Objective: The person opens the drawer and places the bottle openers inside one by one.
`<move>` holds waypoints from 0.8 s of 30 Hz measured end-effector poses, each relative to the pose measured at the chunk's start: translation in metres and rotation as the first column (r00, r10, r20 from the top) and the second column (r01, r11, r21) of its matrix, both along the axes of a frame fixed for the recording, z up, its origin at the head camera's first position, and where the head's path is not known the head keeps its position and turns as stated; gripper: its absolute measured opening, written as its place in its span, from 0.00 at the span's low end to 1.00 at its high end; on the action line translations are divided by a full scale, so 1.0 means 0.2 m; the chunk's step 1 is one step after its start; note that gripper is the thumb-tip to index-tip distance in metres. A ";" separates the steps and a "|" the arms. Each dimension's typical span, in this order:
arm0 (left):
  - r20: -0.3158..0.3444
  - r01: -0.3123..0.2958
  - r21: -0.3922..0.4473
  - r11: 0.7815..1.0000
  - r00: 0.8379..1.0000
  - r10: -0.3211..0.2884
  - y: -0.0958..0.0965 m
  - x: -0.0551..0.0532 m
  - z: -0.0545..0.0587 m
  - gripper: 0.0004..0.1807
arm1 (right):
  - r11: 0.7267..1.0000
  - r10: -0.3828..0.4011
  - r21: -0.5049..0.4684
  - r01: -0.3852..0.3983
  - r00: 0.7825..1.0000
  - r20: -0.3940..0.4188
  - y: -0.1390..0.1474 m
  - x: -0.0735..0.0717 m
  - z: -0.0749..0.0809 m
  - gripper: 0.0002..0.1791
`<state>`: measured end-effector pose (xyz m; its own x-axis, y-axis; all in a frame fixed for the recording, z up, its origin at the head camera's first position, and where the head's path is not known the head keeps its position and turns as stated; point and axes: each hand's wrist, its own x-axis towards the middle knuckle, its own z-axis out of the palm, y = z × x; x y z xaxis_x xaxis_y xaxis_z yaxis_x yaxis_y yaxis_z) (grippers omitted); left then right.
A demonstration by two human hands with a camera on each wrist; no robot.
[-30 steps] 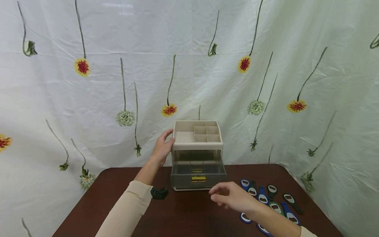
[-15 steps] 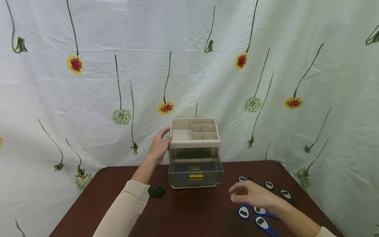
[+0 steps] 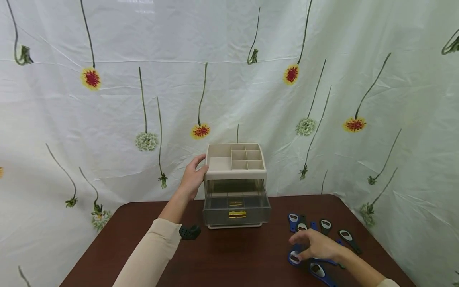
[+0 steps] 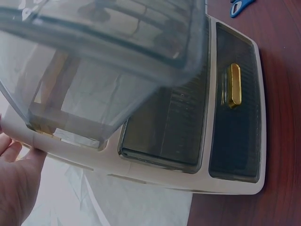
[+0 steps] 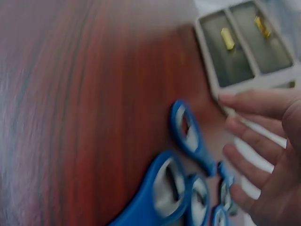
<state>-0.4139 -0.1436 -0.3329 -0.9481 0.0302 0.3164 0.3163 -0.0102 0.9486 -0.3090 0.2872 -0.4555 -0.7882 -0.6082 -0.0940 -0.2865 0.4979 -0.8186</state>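
A cream drawer organizer (image 3: 236,174) stands at the table's back, with its top smoky clear drawer (image 4: 155,61) pulled out. My left hand (image 3: 191,177) rests against the organizer's upper left side, thumb near the front edge. My right hand (image 3: 319,244) is over several bottle openers on the right, its fingers spread and bent with nothing between them. Below its thumb lies a blue bottle opener (image 3: 294,255). In the right wrist view, the fingers (image 5: 256,141) appear beside a blue bottle opener (image 5: 190,134). Lower on the organizer, a drawer with a gold handle (image 4: 234,85) is closed.
More bottle openers lie around the right hand, including a blue one (image 3: 319,271) in front and a dark one (image 3: 347,237) farther right. A dark perforated thing (image 3: 190,232) shows beside the left cuff. Behind the brown table (image 3: 143,239) hangs a flowered cloth (image 3: 229,99).
My right hand has moved from in front of the organizer to the right, over the bottle openers. The left hand stays at the organizer's side; the head view has shifted slightly.
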 end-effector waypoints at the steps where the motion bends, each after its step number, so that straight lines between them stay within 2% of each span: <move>1: 0.000 0.000 -0.002 1.000 1.000 0.000 0.00 0.00 0.00 0.28 | 1.000 0.019 0.002 -0.018 1.000 -0.016 0.01 -0.01 -0.03 0.27; 4: -0.002 0.004 0.002 1.000 1.000 -0.003 0.00 -0.01 -0.01 0.28 | 0.997 0.076 0.013 -0.075 0.993 -0.089 0.03 -0.03 -0.10 0.30; 7: -0.007 0.001 0.003 1.000 1.000 -0.001 0.00 -0.01 -0.01 0.28 | 0.987 0.155 0.076 -0.142 0.965 -0.210 0.08 -0.10 -0.21 0.32; 9: -0.006 0.005 -0.002 1.000 1.000 -0.005 0.01 -0.01 -0.01 0.28 | 0.979 0.200 0.101 -0.179 0.944 -0.262 0.10 -0.15 -0.28 0.31; 11: -0.003 0.009 -0.006 1.000 1.000 -0.009 0.00 -0.01 -0.01 0.28 | 0.971 0.236 0.097 -0.217 0.925 -0.296 0.12 -0.20 -0.35 0.30; 15: 0.003 0.012 -0.018 1.000 1.000 -0.012 0.00 -0.01 0.00 0.29 | 0.964 0.268 0.080 -0.255 0.914 -0.305 0.15 -0.29 -0.45 0.25; 18: 0.004 -0.001 -0.021 1.000 1.000 0.001 0.00 -0.01 0.00 0.29 | 0.964 0.267 0.098 -0.249 0.918 -0.294 0.16 -0.33 -0.48 0.24; 20: 0.003 -0.005 -0.017 1.000 1.000 0.005 0.00 -0.01 0.00 0.29 | 0.963 0.266 0.117 -0.242 0.921 -0.285 0.12 -0.28 -0.40 0.23; 23: 0.004 0.002 -0.012 1.000 1.000 -0.002 -0.01 -0.01 0.00 0.29 | 0.949 0.310 0.165 -0.270 0.895 -0.322 0.10 -0.25 -0.33 0.23; 24: 0.005 0.006 -0.010 1.000 1.000 -0.006 -0.01 -0.01 0.00 0.29 | 0.945 0.318 0.176 -0.274 0.893 -0.318 0.09 -0.22 -0.28 0.23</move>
<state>-0.4161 -0.1451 -0.3338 -0.9494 0.0393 0.3116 0.3117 -0.0027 0.9502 -0.3534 0.3043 -0.5124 -0.5709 -0.8192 0.0557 -0.6842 0.4371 -0.5838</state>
